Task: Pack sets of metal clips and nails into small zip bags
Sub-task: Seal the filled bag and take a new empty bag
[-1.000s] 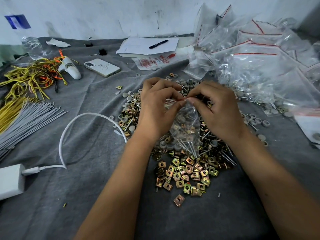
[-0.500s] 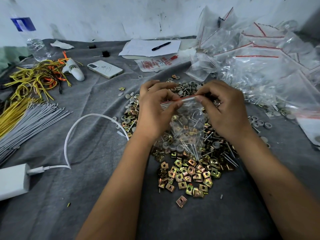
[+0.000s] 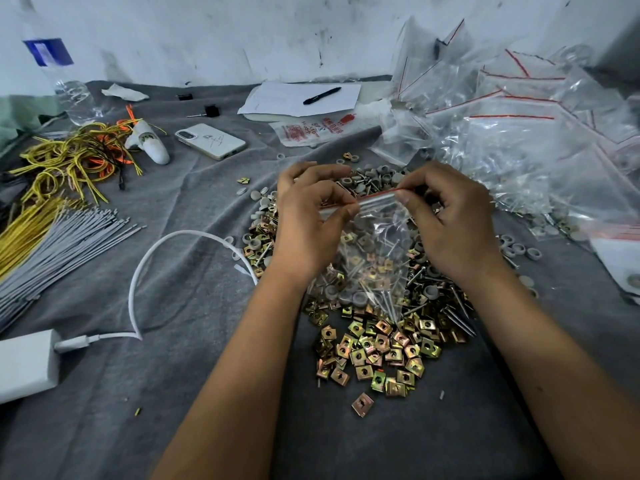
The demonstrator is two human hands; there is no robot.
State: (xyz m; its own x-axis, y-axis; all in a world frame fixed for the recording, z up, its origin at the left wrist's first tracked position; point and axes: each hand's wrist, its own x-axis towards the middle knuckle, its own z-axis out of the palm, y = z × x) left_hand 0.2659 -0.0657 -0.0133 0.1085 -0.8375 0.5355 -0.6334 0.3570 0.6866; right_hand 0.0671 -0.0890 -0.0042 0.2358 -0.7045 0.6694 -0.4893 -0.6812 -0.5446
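1. While both forearms reach in over the grey-covered counter (image 3: 138, 393), the left hand (image 3: 304, 223) pinches the left end of the red-lined seal of a small zip bag (image 3: 374, 251) between thumb and fingers.
2. Opposite it, the right hand (image 3: 450, 223) pinches the right end of the same seal, fingers curled round the strip.
3. Held up between the two hands, the bag hangs over the heap of parts; through its clear plastic I can make out grey caps, brassy clips and a few nails gathered toward the bottom.
4. Under and around the bag lies a pile of square metal clips (image 3: 377, 351), spread toward the near edge, with one clip apart at the front.
5. Loose nails (image 3: 459, 315) lie on the right side of that pile, mixed with grey round caps (image 3: 519, 249).
6. To the right rear sits a mound of filled clear bags (image 3: 519, 133).
7. On the left are grey and yellow wire bundles (image 3: 52, 237), a white charger (image 3: 24, 365) with its looped cable, and a phone (image 3: 211, 142).
8. Farther back, a pen (image 3: 322, 95) rests on paper sheets.
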